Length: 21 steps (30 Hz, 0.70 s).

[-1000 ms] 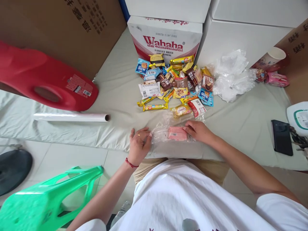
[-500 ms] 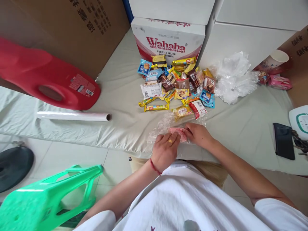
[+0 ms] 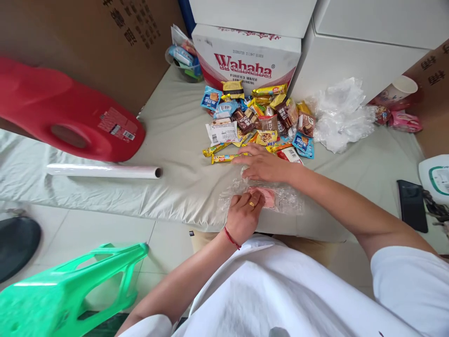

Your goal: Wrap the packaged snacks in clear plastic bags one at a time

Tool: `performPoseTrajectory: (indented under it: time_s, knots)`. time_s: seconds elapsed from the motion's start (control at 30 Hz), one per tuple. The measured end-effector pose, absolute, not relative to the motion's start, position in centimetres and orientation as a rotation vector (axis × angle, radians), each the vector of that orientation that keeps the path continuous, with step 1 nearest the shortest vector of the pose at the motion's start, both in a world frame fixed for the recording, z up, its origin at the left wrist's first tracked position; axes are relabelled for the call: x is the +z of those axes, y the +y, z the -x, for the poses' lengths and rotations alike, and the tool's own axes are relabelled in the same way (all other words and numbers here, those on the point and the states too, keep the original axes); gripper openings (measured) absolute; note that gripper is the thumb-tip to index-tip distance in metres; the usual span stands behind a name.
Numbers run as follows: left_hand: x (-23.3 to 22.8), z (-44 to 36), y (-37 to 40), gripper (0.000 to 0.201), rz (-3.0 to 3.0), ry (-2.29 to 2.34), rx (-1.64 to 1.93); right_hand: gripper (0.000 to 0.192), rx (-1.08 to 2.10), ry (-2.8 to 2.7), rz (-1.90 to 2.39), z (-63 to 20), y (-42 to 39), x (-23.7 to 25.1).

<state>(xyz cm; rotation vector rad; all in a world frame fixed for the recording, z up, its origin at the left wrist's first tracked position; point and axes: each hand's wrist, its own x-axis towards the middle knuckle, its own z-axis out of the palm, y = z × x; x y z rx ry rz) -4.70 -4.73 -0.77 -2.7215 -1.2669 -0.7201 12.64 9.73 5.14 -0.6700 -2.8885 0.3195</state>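
Observation:
My left hand (image 3: 244, 213) presses bent fingers down on a flat pink packet (image 3: 268, 197), holding it in place. Under and around the packet lies a crumpled sheet of clear plastic wrap (image 3: 289, 199). My right hand (image 3: 264, 164) is open, fingers spread, over the near edge of a pile of wrapped snacks. By its fingertips is a yellow snack stick (image 3: 222, 159); whether they touch it I cannot tell. A red and white packet (image 3: 290, 154) lies partly hidden behind that hand. Brown cocoa packets (image 3: 245, 120) and a blue packet (image 3: 211, 97) sit farther back.
A roll of film (image 3: 105, 171) and a red jug (image 3: 115, 126) lie to the left. Behind the snacks stands a Wahaha carton (image 3: 245, 58), with a bowl of packets (image 3: 189, 70) beside it. Crumpled clear bags (image 3: 343, 117) and a phone (image 3: 412, 206) are at right.
My right hand has let go of the pink packet and moved forward and left over the snacks. My left hand stays on the packet. The bowl of packets beside the carton was not visible before.

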Motion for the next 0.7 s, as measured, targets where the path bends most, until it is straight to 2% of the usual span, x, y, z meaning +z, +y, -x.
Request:
performPoseTrajectory:
  time_s: [0.1, 0.2, 0.37, 0.5, 0.6, 0.63, 0.7]
  knots:
    - [-0.9, 4.7, -4.9, 0.024, 2.727, -1.244, -0.741, 0.011, 0.593, -2.913, 0.607, -10.8, 12.6, 5.8]
    - [-1.1, 4.8, -4.9, 0.025, 2.759, -1.246, -0.746, 0.014, 0.756, -2.829, 0.862, -8.4, 14.7, 6.5]
    - [-1.3, 4.8, -4.4, 0.027, 2.797, -1.278, -0.758, 0.024, 0.674, -2.636, 1.254, -6.6, 15.5, 6.2]
    - [-1.3, 4.9, -4.1, 0.027, 2.813, -1.321, -0.777, 0.046, 0.549, -2.58, 1.315, -10.9, 13.6, 6.3]
    - [-1.0, 5.0, -4.1, 0.029, 2.779, -1.415, -0.771, 0.061, 0.662, -2.685, 1.381, -14.9, 11.7, 6.2]
    - [-0.9, 5.1, -4.1, 0.03, 2.76, -1.45, -0.763, 0.059, 0.692, -2.703, 1.403, -15.9, 11.2, 5.9]
    - [-0.7, 5.2, -4.0, 0.032, 2.734, -1.509, -0.732, 0.04, 0.694, -2.703, 1.419, -17.1, 10.4, 5.4]
